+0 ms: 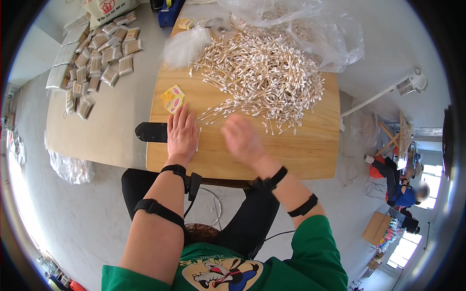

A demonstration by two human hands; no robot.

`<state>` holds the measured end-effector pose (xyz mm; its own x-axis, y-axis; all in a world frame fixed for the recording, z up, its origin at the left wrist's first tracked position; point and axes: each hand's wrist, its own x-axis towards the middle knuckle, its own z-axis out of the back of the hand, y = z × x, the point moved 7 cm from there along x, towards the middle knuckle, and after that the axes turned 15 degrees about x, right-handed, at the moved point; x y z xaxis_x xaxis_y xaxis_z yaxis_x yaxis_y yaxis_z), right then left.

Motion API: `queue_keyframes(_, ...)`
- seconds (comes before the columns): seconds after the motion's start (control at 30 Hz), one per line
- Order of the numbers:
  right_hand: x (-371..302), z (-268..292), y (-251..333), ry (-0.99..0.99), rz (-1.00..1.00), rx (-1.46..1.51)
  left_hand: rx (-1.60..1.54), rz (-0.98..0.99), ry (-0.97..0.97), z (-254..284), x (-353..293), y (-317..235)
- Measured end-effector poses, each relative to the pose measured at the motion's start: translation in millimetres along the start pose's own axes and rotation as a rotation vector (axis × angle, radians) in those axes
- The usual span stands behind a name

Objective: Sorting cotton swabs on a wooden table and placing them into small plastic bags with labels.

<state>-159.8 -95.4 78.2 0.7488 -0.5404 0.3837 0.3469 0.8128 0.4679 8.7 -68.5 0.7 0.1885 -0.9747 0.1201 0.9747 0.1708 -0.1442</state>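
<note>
You have two bare hands in view, a left hand (182, 133) and a right hand (241, 137), and four black straps (303, 205), two per forearm. On your one wooden tabletop (233, 162) are one heap of cotton swabs (262, 80), too many to count, and at least two yellow cards (173, 99). You also have at least twenty swab packets (109, 76) and one white sack (108, 12).

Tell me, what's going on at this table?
At a pale wooden tabletop, a seated person's left hand lies palm-down at one end of a flat black strip. The right hand, its grip too blurred to tell, is near a heap of white-tipped wooden cotton swabs. Clear-wrapped bundles of tan sticks lie farther left.
</note>
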Motion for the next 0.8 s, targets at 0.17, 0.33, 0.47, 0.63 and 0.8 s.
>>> queue_keyframes(0.17, -7, -57, 62, 0.118, -0.008, 0.337, 0.030, 0.003, 0.023, 2, 3, 8)
queue_keyframes(0.33, -3, -54, 51, 0.056, -0.020, 0.291, 0.025, 0.005, 0.029, -1, 5, 5)
queue_keyframes(0.47, -5, -32, 15, -0.036, 0.007, 0.152, 0.025, 0.006, 0.019, 0, 4, 5)
queue_keyframes(0.63, -8, 3, -45, -0.110, -0.126, 0.027, 0.044, 0.017, 0.017, 1, 3, 3)
queue_keyframes(0.8, 3, -10, -17, -0.021, -0.237, -0.001, 0.036, 0.020, 0.001, 1, 2, 4)
